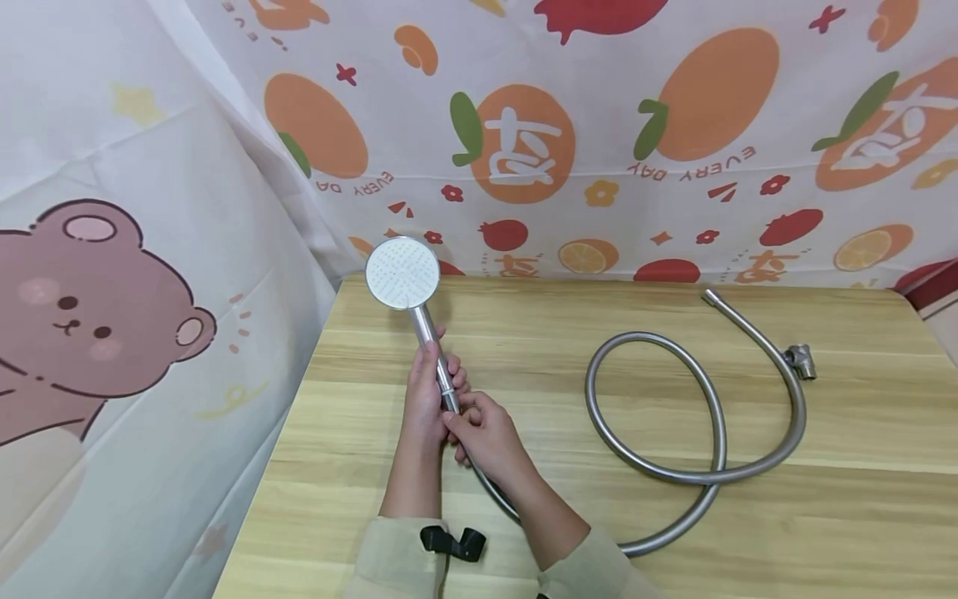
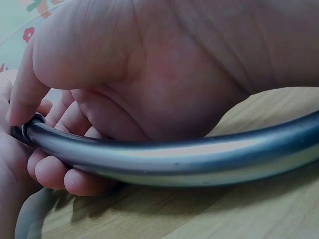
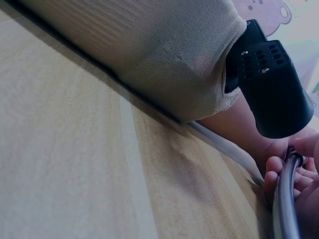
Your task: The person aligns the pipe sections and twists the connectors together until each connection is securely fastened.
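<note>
A handheld shower head with a round, pale spray face and a metal handle tilts up toward the back wall. My left hand wraps its fingers and thumb around the handle. Just below, at the handle's lower end, my right hand pinches the end of a grey metal shower hose. In the left wrist view, a thumb and fingers hold the hose close to its collar. The exact joint between hose and handle is partly hidden by fingers. Only part of the hands and hose shows in the right wrist view.
The hose loops across the wooden table, its free end pointing to the back. Beside it, on the right, lies a small metal valve fitting. A printed curtain hangs behind. A black camera sits on the left sleeve.
</note>
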The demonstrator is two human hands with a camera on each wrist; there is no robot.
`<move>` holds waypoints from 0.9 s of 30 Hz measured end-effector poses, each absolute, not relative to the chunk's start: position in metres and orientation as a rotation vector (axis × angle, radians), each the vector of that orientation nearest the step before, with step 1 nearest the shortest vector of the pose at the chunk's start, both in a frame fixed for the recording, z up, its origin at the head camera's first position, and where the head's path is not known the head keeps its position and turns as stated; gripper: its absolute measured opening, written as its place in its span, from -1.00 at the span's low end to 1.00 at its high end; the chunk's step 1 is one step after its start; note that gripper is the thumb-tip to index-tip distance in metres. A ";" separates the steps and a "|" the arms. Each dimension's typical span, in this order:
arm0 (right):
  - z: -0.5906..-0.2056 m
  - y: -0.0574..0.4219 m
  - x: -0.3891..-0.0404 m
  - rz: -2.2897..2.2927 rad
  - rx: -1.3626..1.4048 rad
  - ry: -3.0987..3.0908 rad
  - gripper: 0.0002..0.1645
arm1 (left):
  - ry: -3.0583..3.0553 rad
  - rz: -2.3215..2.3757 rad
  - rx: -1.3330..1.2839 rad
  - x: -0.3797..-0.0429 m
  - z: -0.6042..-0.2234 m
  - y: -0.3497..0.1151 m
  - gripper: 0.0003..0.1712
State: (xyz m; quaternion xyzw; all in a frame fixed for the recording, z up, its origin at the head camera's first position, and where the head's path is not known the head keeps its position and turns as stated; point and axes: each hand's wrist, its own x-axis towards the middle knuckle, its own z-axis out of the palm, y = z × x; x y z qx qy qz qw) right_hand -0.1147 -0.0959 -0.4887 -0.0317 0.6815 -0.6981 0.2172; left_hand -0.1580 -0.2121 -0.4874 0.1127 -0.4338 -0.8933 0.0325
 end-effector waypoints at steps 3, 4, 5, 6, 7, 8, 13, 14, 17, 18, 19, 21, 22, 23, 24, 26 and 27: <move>-0.490 -0.096 -0.115 -1.944 -0.099 1.884 -0.61 | -1.350 -2.741 0.354 -0.157 -0.488 -0.213 -0.32; -0.491 -0.096 -0.115 -1.946 -0.101 1.884 -0.60 | -1.354 -2.740 0.355 -0.157 -0.489 -0.213 -0.33; -0.491 -0.097 -0.114 -1.948 -0.102 1.884 -0.59 | -1.358 -2.736 0.357 -0.157 -0.489 -0.213 -0.33; -0.491 -0.097 -0.114 -1.948 -0.103 1.886 -0.59 | -1.362 -2.734 0.357 -0.157 -0.489 -0.213 -0.32; -0.491 -0.097 -0.114 -1.948 -0.103 1.888 -0.58 | -1.363 -2.733 0.355 -0.157 -0.489 -0.213 -0.31; -0.490 -0.097 -0.114 -1.946 -0.104 1.893 -0.58 | -1.365 -2.733 0.351 -0.157 -0.489 -0.213 -0.30; -0.490 -0.096 -0.115 -1.933 -0.100 1.902 -0.60 | -1.364 -2.737 0.344 -0.158 -0.488 -0.212 -0.28; -0.490 -0.096 -0.115 -1.929 -0.099 1.901 -0.62 | -1.359 -2.739 0.346 -0.158 -0.488 -0.212 -0.29; -0.490 -0.096 -0.115 -1.915 -0.074 1.882 -0.68 | -1.332 -2.750 0.354 -0.158 -0.488 -0.212 -0.35; -0.490 -0.096 -0.115 -1.911 -0.065 1.876 -0.69 | -1.325 -2.754 0.354 -0.158 -0.488 -0.212 -0.37; -0.489 -0.096 -0.116 -1.907 -0.057 1.871 -0.70 | -1.320 -2.759 0.353 -0.158 -0.488 -0.212 -0.37; -0.488 -0.096 -0.115 -1.903 -0.043 1.863 -0.70 | -1.314 -2.766 0.352 -0.158 -0.488 -0.212 -0.38; -0.488 -0.096 -0.116 -1.901 -0.041 1.863 -0.70 | -1.312 -2.769 0.351 -0.158 -0.488 -0.212 -0.41; -0.487 -0.096 -0.115 -1.900 -0.042 1.863 -0.70 | -1.313 -2.771 0.350 -0.158 -0.488 -0.212 -0.43; -0.487 -0.096 -0.115 -1.898 -0.044 1.865 -0.71 | -1.314 -2.773 0.347 -0.158 -0.488 -0.212 -0.41; -0.486 -0.096 -0.116 -1.897 -0.047 1.869 -0.71 | -1.311 -2.775 0.345 -0.158 -0.488 -0.212 -0.40; -0.486 -0.096 -0.116 -1.896 -0.047 1.871 -0.71 | -1.307 -2.777 0.344 -0.158 -0.488 -0.212 -0.40</move>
